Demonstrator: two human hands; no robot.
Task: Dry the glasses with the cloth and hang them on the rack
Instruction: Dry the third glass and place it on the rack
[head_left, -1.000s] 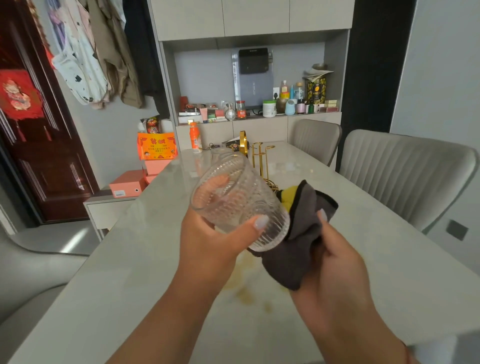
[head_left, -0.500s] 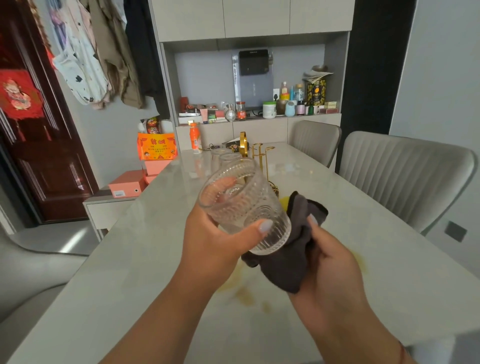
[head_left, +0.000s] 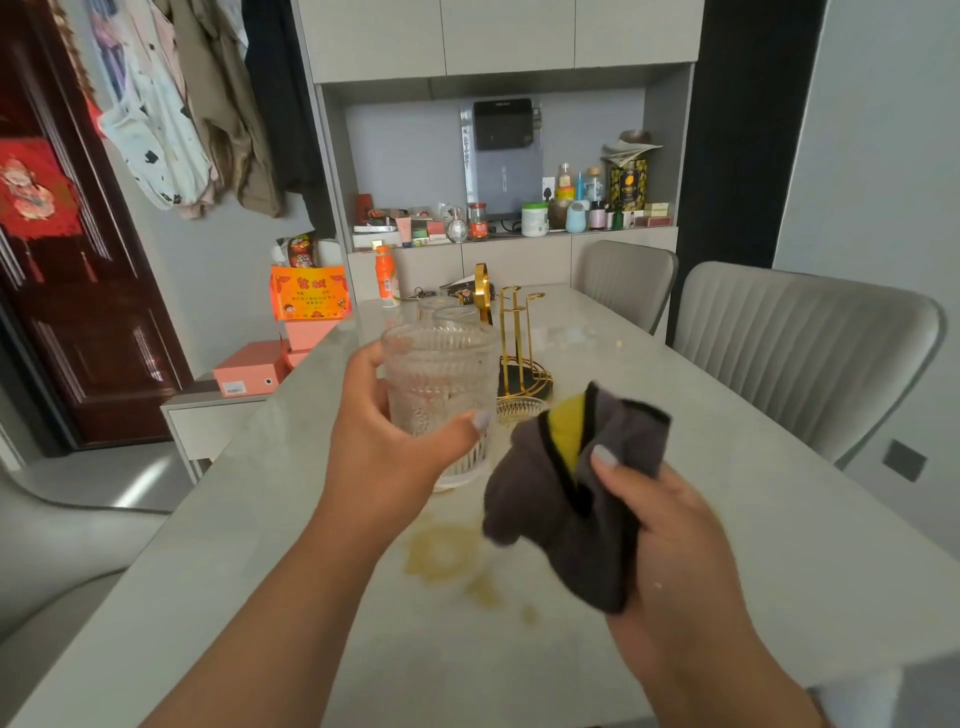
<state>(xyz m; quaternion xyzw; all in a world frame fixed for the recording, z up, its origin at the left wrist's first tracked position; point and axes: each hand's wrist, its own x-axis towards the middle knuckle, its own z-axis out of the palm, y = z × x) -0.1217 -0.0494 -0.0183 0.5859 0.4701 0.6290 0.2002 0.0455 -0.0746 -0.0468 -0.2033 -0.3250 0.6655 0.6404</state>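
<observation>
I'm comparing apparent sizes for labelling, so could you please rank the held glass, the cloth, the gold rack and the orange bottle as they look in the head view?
1. cloth, though nearest the camera
2. held glass, close behind it
3. gold rack, partly hidden by the glass
4. orange bottle, farthest away

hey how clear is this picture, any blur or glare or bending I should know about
Head view: the cloth in the right hand is smeared at its lower edge, likely motion blur; the ribbed glass in the left hand looks soft; wide-angle bending bows the door frame and right-hand chairs; daylight glare lies on the floor at left; the table is evenly lit.
</observation>
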